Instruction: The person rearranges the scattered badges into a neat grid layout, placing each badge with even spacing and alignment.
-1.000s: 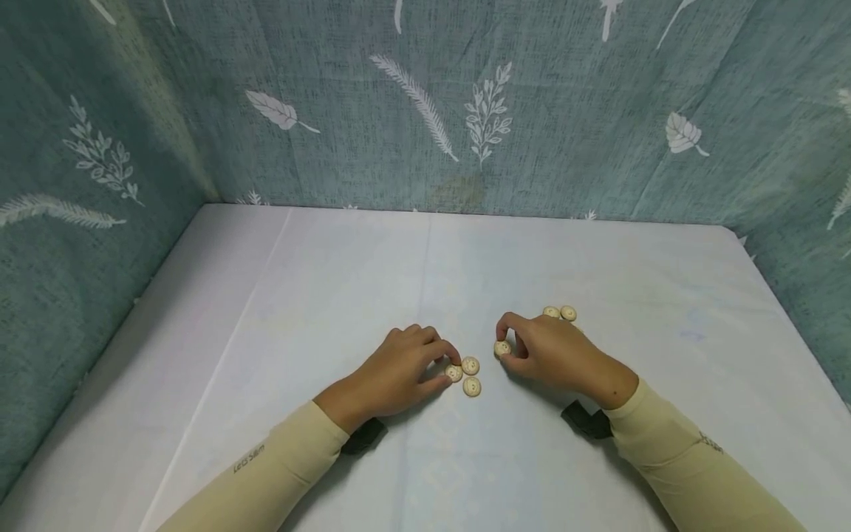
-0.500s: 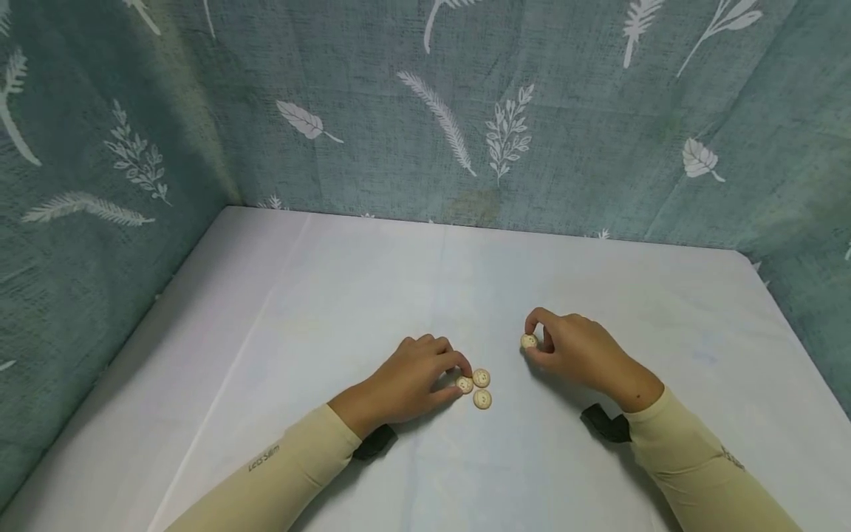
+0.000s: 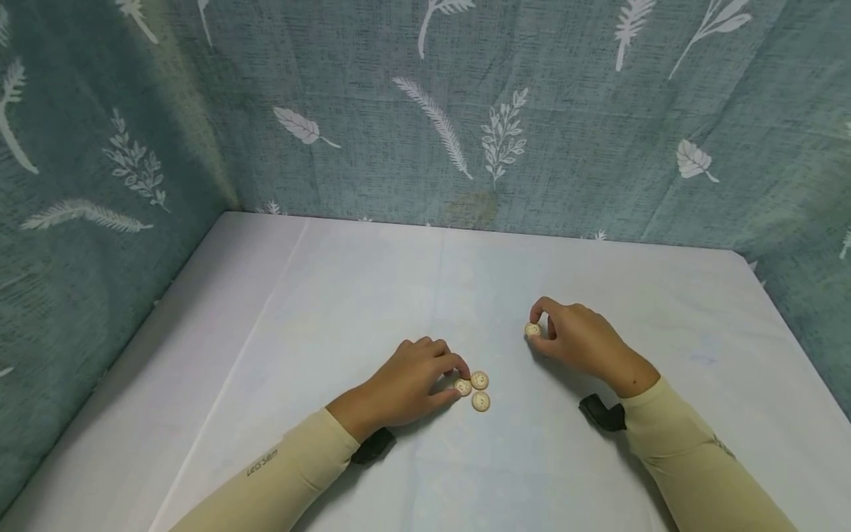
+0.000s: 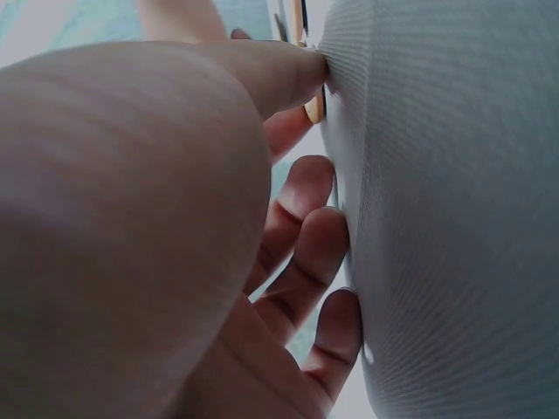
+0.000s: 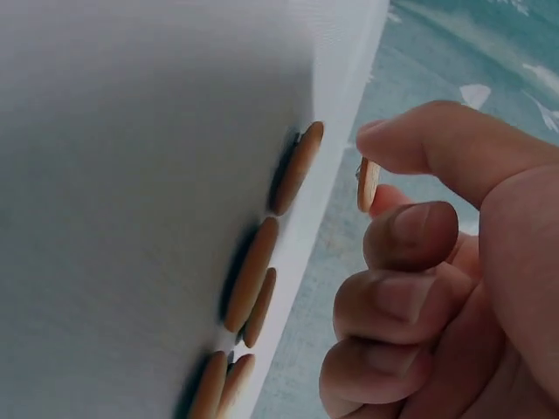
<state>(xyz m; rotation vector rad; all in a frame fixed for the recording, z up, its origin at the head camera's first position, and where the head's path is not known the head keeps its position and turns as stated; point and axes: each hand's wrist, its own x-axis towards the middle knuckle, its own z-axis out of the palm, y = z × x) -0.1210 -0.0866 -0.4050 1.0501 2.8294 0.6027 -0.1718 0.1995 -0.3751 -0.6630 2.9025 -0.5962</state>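
Observation:
My left hand (image 3: 412,380) rests on the white cloth, thumb and index finger pinching a round wooden button (image 3: 462,387). Two similar buttons lie just right of it, an upper button (image 3: 479,380) and a lower button (image 3: 481,401). Farther back and to the right, my right hand (image 3: 588,340) pinches another pale button (image 3: 533,330) between thumb and index finger. The right wrist view shows this held button (image 5: 369,185) apart from the cloth, with several more buttons (image 5: 251,275) lying there; the hand hides those in the head view. In the left wrist view the thumb (image 4: 279,74) mostly covers its button.
White cloth (image 3: 332,295) covers the table. Green leaf-patterned fabric (image 3: 372,170) stands along the back and sides. Dark straps (image 3: 601,414) sit under the wrists, below the beige sleeves (image 3: 698,451).
My right hand with its button has moved back and right, covering the buttons seen beyond it earlier. The left hand stays at its button. The head view has shifted slightly.

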